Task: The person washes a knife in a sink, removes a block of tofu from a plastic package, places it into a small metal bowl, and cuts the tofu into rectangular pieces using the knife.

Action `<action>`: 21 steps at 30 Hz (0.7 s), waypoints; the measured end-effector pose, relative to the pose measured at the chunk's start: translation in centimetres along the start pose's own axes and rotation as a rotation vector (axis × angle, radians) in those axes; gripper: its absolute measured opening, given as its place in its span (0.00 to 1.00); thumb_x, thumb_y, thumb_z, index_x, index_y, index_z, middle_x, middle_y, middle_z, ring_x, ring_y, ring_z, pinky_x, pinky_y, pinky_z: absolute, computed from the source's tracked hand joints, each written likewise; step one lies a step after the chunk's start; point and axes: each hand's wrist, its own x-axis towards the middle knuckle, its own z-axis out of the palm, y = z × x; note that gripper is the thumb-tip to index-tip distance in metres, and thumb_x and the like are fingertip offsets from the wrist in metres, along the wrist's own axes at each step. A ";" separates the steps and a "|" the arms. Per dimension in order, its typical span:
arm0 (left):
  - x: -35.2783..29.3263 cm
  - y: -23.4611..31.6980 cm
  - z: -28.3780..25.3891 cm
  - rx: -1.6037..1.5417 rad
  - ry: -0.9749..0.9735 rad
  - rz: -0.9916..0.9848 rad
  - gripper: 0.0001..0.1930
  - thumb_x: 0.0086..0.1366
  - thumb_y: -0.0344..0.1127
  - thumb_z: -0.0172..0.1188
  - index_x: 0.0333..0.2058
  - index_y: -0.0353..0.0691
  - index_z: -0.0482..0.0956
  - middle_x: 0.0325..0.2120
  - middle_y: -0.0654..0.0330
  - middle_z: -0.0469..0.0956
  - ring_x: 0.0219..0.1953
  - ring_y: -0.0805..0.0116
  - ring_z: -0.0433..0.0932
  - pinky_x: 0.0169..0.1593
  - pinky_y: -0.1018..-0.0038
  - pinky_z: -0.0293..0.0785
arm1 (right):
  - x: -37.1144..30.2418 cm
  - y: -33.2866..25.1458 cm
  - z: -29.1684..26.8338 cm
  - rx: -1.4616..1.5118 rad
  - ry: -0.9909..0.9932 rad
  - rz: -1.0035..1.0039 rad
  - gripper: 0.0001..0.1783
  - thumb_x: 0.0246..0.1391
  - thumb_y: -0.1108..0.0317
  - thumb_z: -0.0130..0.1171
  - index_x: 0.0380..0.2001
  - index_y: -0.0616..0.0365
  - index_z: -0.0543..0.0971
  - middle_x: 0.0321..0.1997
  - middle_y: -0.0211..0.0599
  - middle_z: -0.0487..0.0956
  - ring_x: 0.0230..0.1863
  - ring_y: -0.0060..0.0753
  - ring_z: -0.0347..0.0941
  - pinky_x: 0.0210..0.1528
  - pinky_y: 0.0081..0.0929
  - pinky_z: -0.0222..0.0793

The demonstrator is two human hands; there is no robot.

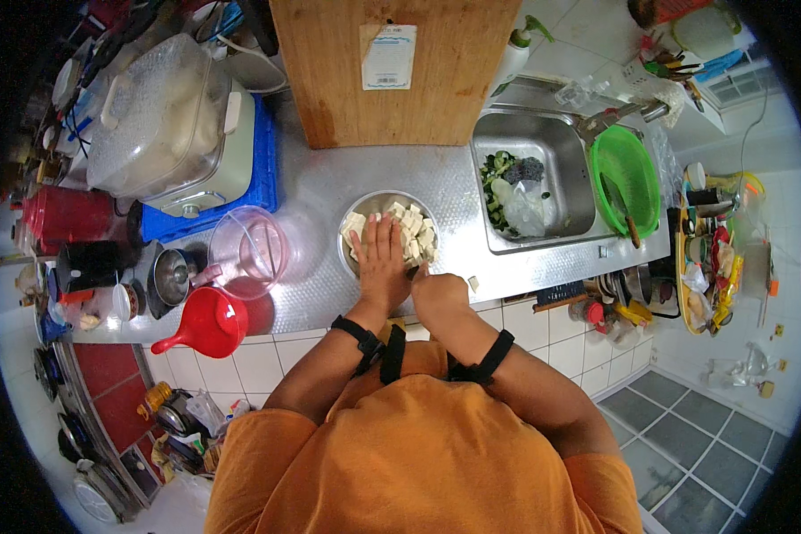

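Note:
A round metal bowl (348,214) of pale, tofu-like cubes (409,222) rests on the metal counter in front of me. My left hand (381,262) lies over the bowl's near left part, fingers stretched out and touching the cubes. Beside it, at the bowl's near right rim, my right hand (440,295) is closed. A small dark part (412,272) shows at its thumb side; I cannot make out what it belongs to. One loose pale piece (473,284) lies on the counter just right of my right hand.
A wooden board (392,111) stands behind the bowl. To the right is a sink (561,133) with green scraps and a green basin (627,147) with a knife (627,218) across its rim. Leftward are a clear pitcher (249,254), a red ladle (212,325) and a steamer (178,133).

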 end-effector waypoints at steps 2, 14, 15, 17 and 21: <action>0.2 0.1 0.2 0.010 0.023 -0.005 0.42 0.53 0.53 0.57 0.57 0.27 0.54 0.60 0.47 0.49 0.65 0.48 0.38 0.62 0.46 0.26 | 0.2 0.3 0.0 -0.012 -0.003 0.003 0.31 0.47 0.71 0.50 0.55 0.72 0.61 0.31 0.40 0.80 0.30 0.33 0.78 0.27 0.26 0.72; -0.4 -4.0 -3.6 -0.225 0.033 0.085 0.38 0.50 0.42 0.62 0.57 0.34 0.57 0.60 0.48 0.51 0.63 0.48 0.46 0.64 0.55 0.39 | -4.1 3.9 -1.7 0.167 0.206 -0.059 0.34 0.40 0.71 0.52 0.57 0.60 0.63 0.18 0.38 0.76 0.20 0.40 0.74 0.24 0.35 0.69; -0.8 -5.2 -3.8 -0.233 0.078 0.080 0.36 0.50 0.38 0.62 0.57 0.35 0.59 0.58 0.48 0.54 0.61 0.49 0.51 0.63 0.57 0.46 | -4.2 4.3 -1.5 0.170 0.205 -0.064 0.34 0.40 0.71 0.52 0.57 0.60 0.63 0.18 0.38 0.76 0.20 0.40 0.74 0.24 0.35 0.69; -0.7 -7.1 -4.4 -0.279 0.079 -0.048 0.33 0.50 0.35 0.61 0.56 0.36 0.61 0.57 0.50 0.57 0.59 0.51 0.54 0.62 0.60 0.50 | -4.3 5.0 -1.1 0.281 0.315 -0.116 0.32 0.40 0.70 0.54 0.54 0.59 0.66 0.20 0.42 0.77 0.22 0.41 0.74 0.23 0.35 0.69; 0.9 -7.8 -5.2 -0.305 -0.013 -0.046 0.28 0.51 0.30 0.59 0.54 0.38 0.65 0.55 0.55 0.62 0.56 0.54 0.59 0.59 0.67 0.58 | -3.4 4.9 0.8 0.467 0.334 -0.109 0.32 0.42 0.72 0.51 0.56 0.57 0.64 0.20 0.44 0.76 0.21 0.45 0.73 0.26 0.38 0.70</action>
